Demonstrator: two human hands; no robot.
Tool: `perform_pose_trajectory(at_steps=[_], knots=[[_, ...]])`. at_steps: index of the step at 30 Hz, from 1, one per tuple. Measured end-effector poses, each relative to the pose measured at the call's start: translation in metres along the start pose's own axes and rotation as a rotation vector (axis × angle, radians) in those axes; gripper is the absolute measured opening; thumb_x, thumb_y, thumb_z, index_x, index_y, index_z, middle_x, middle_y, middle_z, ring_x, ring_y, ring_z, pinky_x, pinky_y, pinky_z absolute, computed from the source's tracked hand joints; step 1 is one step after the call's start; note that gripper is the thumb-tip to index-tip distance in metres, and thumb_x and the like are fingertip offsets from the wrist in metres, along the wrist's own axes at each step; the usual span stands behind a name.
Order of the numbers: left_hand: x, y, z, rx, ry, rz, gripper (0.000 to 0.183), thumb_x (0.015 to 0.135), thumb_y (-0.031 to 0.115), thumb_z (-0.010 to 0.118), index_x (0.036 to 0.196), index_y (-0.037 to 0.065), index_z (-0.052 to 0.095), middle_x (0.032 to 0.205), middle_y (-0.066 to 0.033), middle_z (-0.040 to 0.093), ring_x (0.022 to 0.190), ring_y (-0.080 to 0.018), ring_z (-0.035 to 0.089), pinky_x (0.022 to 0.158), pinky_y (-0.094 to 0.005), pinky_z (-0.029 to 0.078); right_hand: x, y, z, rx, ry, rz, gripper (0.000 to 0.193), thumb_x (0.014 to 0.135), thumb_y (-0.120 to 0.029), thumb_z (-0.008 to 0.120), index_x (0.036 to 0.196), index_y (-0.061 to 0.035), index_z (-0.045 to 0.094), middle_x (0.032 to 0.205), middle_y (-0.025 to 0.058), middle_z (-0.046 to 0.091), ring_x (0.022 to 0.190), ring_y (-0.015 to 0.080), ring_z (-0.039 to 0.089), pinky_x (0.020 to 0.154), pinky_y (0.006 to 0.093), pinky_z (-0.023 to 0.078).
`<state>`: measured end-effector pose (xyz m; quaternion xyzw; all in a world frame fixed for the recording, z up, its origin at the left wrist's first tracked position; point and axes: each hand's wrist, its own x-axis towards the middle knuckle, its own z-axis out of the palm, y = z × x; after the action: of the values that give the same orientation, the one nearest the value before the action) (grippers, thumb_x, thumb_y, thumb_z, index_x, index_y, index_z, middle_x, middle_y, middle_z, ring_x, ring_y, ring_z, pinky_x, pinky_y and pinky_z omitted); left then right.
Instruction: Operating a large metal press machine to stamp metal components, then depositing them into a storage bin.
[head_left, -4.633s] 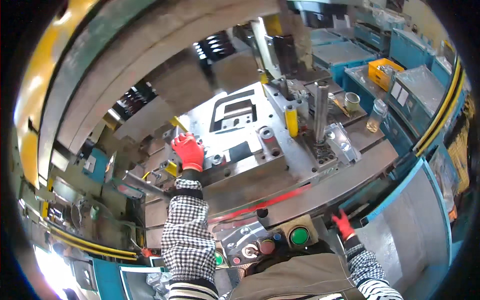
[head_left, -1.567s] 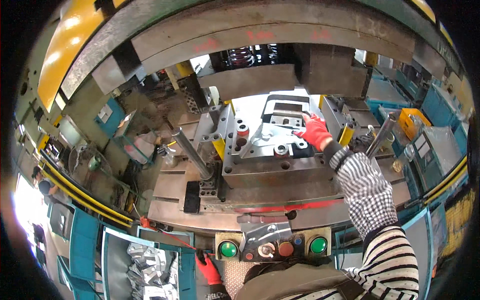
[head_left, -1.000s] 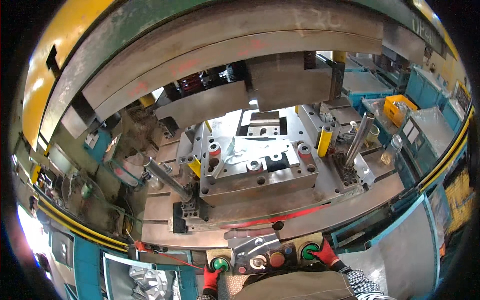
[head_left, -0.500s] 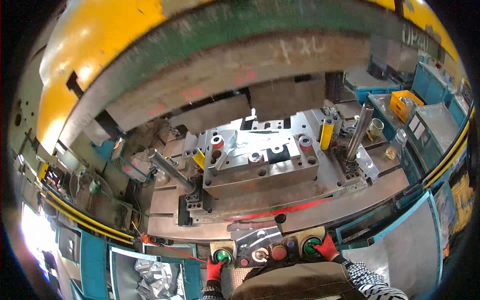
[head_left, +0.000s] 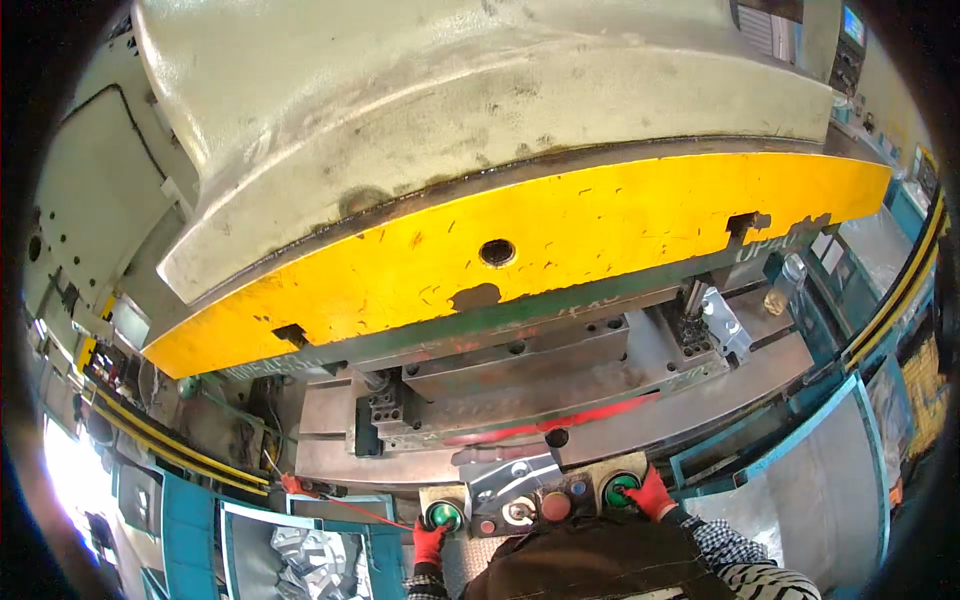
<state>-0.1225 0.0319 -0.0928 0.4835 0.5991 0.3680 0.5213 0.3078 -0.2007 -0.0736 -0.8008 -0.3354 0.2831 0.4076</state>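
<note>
My left hand (head_left: 428, 545), in a red glove, has its fingers stretched onto the left green push button (head_left: 443, 516) of a control box. My right hand (head_left: 653, 495), also red-gloved, reaches from the right with fingers out over the right green push button (head_left: 621, 489). Neither hand holds anything. Between them on the box are a red button (head_left: 557, 506) and a small switch. A bent grey metal part (head_left: 516, 479) lies at the box's far side. Beyond, the yellow press ram (head_left: 580, 235) is down over the lower die (head_left: 520, 365), hiding its top.
A blue-framed bin (head_left: 318, 560) of bent metal parts stands at the lower left. On the right is a blue-edged sheet-metal chute (head_left: 830, 490). A shiny metal part (head_left: 725, 325) and a clear jar (head_left: 786, 284) sit on the press bed's right. Yellow-black rails (head_left: 180, 440) flank both sides.
The press ram has come down, and its yellow front now covers the die top and most of the guide posts. Both my hands have stayed on the green buttons.
</note>
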Motion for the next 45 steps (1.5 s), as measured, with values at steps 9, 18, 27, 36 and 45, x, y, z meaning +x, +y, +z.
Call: perform_pose_trajectory(at_steps=[9,18,27,36,45], knots=[[0.022,0.016,-0.03,0.379,-0.249,0.052,0.059,0.059,0.024,0.074,0.106,0.0,0.049,0.083,-0.0103,0.059,0.063,-0.0182,0.056,0.056,-0.0311,0.046,-0.001,-0.012,-0.008,0.054,0.044,-0.173,0.08,0.058,-0.036,0.074,0.117,0.0022,0.036,0.113,0.0221,0.046,0.108,0.0333,0.042,0.089,0.039,0.036],[0.066,0.338,0.084,0.316,-0.203,0.925,0.023,0.071,0.005,0.056,0.092,0.0,0.051,0.085,-0.0162,0.055,0.078,-0.0329,0.053,0.07,-0.0346,0.042,0.015,0.031,0.003,0.165,-0.046,-0.073,0.074,0.064,-0.031,0.072,0.12,0.0009,0.035,0.116,0.0204,0.045,0.111,0.0304,0.041,0.09,0.0365,0.035],[0.096,0.45,0.254,1.491,0.456,1.262,0.046,0.063,0.036,0.063,0.097,0.007,0.053,0.094,-0.0106,0.052,0.095,-0.0257,0.046,0.087,-0.0416,0.031,-0.003,0.05,-0.063,0.561,0.126,0.21,0.061,0.073,-0.022,0.066,0.121,0.0016,0.038,0.114,0.011,0.05,0.1,0.0168,0.049,0.087,0.0284,0.037],[0.119,0.449,0.259,0.779,0.139,1.139,0.037,0.069,0.012,0.059,0.102,-0.002,0.049,0.095,-0.0156,0.054,0.088,-0.0272,0.053,0.078,-0.034,0.041,0.073,0.043,-0.231,0.53,0.593,0.027,0.053,0.076,-0.028,0.061,0.116,0.0032,0.043,0.114,0.0178,0.049,0.105,0.0257,0.047,0.089,0.0336,0.036],[-0.009,0.399,0.083,0.314,0.2,1.151,0.029,0.072,-0.007,0.046,0.101,-0.002,0.049,0.091,-0.0082,0.053,0.082,-0.0163,0.051,0.07,-0.0272,0.045,0.231,0.115,-0.316,-0.248,0.312,0.352,0.07,0.074,-0.056,0.05,0.106,0.0056,0.05,0.104,0.0242,0.052,0.097,0.0334,0.048,0.079,0.04,0.039]])
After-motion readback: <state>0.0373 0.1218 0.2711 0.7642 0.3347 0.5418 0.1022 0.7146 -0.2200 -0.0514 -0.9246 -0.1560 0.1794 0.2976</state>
